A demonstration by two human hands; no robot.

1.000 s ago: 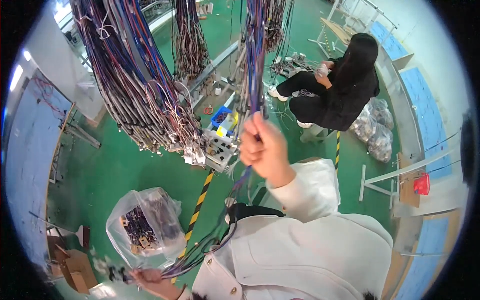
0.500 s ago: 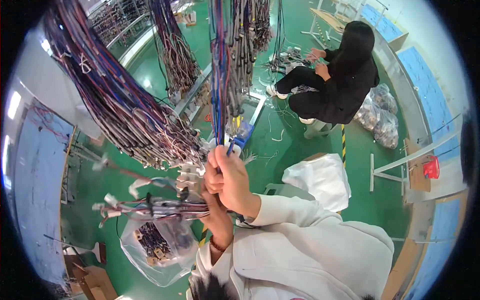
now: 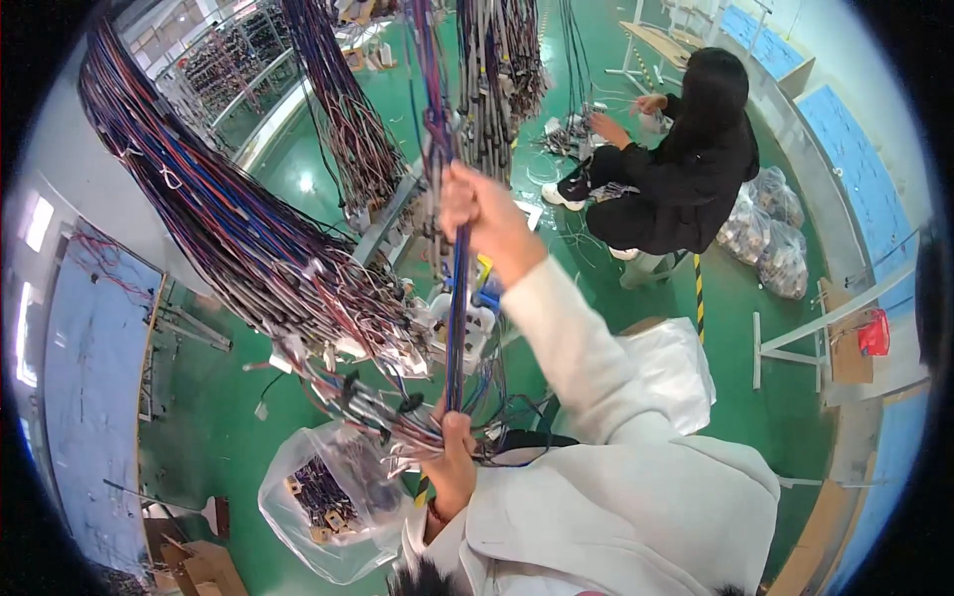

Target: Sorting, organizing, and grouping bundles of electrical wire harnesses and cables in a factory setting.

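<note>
A bundle of blue, purple and dark wires (image 3: 456, 328) runs taut, nearly upright, in front of me. My right hand (image 3: 485, 221) is closed around its upper part, the arm stretched forward. Lower down, my left hand (image 3: 452, 467) grips the same wires near my body, thumb on top. Across the left hand lies a spread of wire ends with black sleeves and white connectors (image 3: 373, 407), which reaches to the left. Just left of my hands hangs a thick wire harness bundle (image 3: 248, 233), its ends fanned out with pale connectors.
More wire bundles (image 3: 348, 119) (image 3: 497, 89) hang farther off. A clear plastic bag (image 3: 373, 487) of parts lies on the green floor, lower left. A person in black (image 3: 681, 169) sits at the upper right, handling wires. Nearby are filled bags (image 3: 765, 233) and a white sack (image 3: 671, 372).
My right hand has slid up and away along the wires, leaving a long stretch between my hands. The left hand has moved slightly down and right, and the wire ends across it have swung.
</note>
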